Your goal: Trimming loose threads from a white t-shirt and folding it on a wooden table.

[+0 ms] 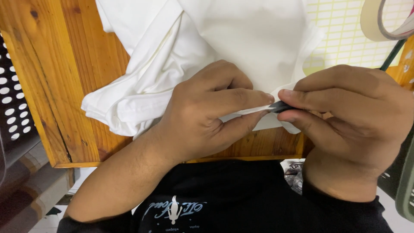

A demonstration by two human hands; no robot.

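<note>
A white cloth (241, 39) lies bunched on a wooden table (73, 64), with folds piled toward the left. My left hand (207, 112) pinches the cloth's near edge between thumb and forefinger. My right hand (349, 121) meets it from the right, fingers closed on a small dark tool (280, 106) that touches the same edge. The tool is mostly hidden by my fingers, so its kind is unclear.
A pale gridded mat (345, 34) lies under the cloth at the back right. A roll of tape (384, 19) sits at the top right corner. A dark perforated panel (10, 99) stands left of the table. My black shirt (224, 198) fills the bottom.
</note>
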